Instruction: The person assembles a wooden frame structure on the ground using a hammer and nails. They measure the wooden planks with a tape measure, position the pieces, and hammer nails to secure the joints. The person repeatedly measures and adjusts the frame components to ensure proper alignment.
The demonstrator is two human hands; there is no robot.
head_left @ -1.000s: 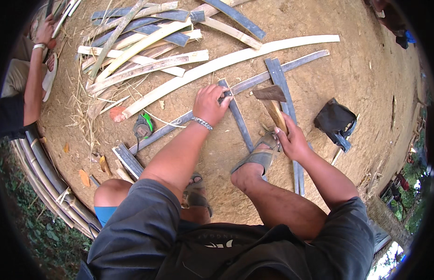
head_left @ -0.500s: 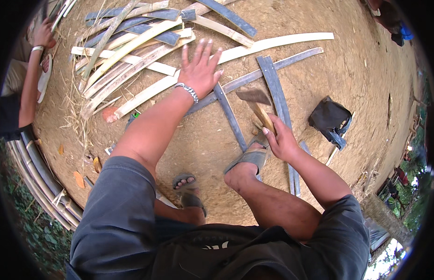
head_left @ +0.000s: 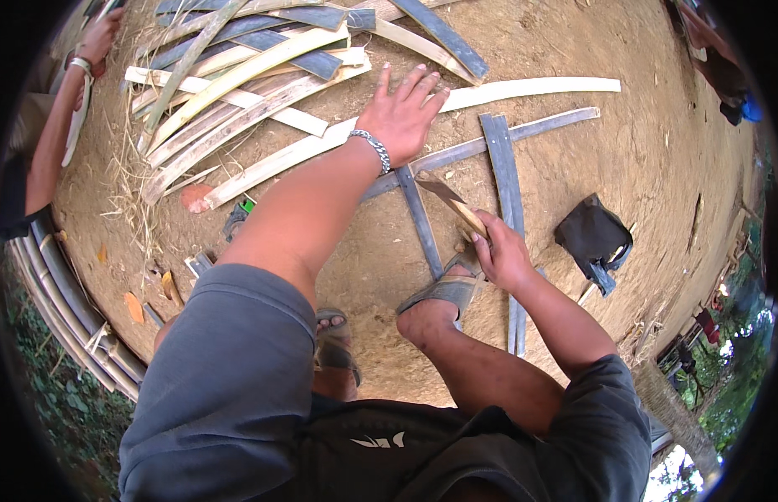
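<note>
My left hand (head_left: 400,120), with a chain bracelet at its wrist, is spread flat over a long pale split-bamboo strip (head_left: 531,89). Its fingers are apart and grip nothing; whether the palm presses on the strip I cannot tell. Just below the wrist, a grey-skinned bamboo strip (head_left: 548,124) lies crossways on the ground. My right hand (head_left: 504,253) is closed round the wooden handle of a hatchet (head_left: 439,192), whose dark metal head points toward the left hand. Under it, a narrow dark strip (head_left: 419,219) runs from the crossways strip to my sandalled right foot (head_left: 447,293).
A pile of split bamboo (head_left: 255,92) lies at the far left. Two dark strips (head_left: 503,167) stretch past my right hand, and a black bag (head_left: 593,238) sits farther right. Bamboo poles (head_left: 66,293) line the left edge. Another person's arm (head_left: 58,138) shows at the upper left.
My left hand has moved right along the pale strip, fingers still spread. The hatchet head has turned and shows narrower, and the right hand has shifted slightly. The view has shifted a little.
</note>
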